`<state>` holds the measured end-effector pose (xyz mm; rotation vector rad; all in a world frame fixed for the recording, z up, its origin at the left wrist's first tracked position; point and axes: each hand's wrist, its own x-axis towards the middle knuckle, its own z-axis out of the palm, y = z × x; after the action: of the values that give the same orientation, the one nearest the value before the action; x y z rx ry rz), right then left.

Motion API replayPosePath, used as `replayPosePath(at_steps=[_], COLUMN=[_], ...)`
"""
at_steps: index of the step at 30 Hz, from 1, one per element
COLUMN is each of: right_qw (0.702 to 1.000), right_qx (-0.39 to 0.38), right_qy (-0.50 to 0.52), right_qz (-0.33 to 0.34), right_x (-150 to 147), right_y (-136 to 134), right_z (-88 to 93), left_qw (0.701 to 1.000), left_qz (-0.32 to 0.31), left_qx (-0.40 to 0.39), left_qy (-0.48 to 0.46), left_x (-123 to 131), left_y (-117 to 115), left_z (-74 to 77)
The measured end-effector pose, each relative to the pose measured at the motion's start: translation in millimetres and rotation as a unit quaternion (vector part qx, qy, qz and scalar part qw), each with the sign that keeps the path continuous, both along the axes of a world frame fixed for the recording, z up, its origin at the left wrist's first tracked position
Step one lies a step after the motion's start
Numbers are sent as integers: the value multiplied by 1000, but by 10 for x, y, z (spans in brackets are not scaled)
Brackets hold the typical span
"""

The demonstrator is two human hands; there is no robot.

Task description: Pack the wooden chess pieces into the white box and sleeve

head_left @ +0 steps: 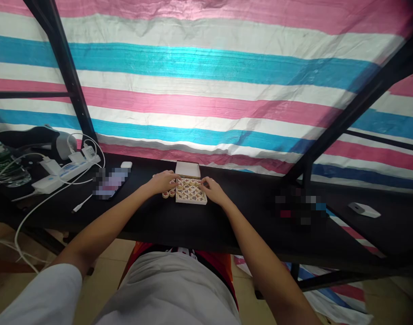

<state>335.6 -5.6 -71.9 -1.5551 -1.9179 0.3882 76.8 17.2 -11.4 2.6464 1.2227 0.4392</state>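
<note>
A shallow, pale box (pixel 191 202) on the black desk holds rows of round Chinese chess pieces (pixel 193 190) marked with dark characters. Over its upper left corner is my left hand (pixel 164 181), thumb and fingers closed together on a chess piece (pixel 180 184) at the box's rim. A few loose pieces (pixel 169 193) with red characters lie on the desk beside the box, partly under that hand. My right hand (pixel 213 190) is at the upper right edge, its fingertips bent together against the box; what they pinch is hidden. Behind stands the box's white lid (pixel 188 169).
On the left of the desk (pixel 145 221) lie a phone (pixel 112 184), a small white case (pixel 126 165), a power strip (pixel 69 174) with looping white cables, and a plastic bottle (pixel 6 162). A white device (pixel 364 210) is far right. Black frame bars and a striped sheet (pixel 206 63) enclose the back.
</note>
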Motion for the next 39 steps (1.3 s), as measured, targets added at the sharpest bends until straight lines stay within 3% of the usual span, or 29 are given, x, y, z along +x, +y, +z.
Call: replayPosePath(at_steps=[4,8,18,20,24,27,30,35,39], right_qw=[1000,999,999,999,999,1000,1000,1000,1000], right_qx=[-7,-15,-23,-25,-25,-20,-14,-11,-7], right_qy=[18,28,20,21,23,12,12,21,24], right_qz=[9,15,8,8,8,8,10,10,12], right_x=[11,8,14,12,1,1,8,12,13], right_y=[21,4,-1,3,1,2,11,23,31], right_z=[-20,0,15,12,11,3,-10,-22,-35], left_qw=[996,989,979,985,995,994,991,983,976], left_qz=[83,109,180,158,23,-54,-107,-106,-108], left_qx=[22,-74,-91,-64,-9,24,70,140,179], left_qy=[27,66,38,6,-95,-95,-37,56,65], left_x=[-354,-610,-684,-651,-380,-47,245,401,352], left_y=[223,428,506,451,210,43,-21,-13,-34], left_z=[62,6,-27,20,107,69,-49,-206,-188])
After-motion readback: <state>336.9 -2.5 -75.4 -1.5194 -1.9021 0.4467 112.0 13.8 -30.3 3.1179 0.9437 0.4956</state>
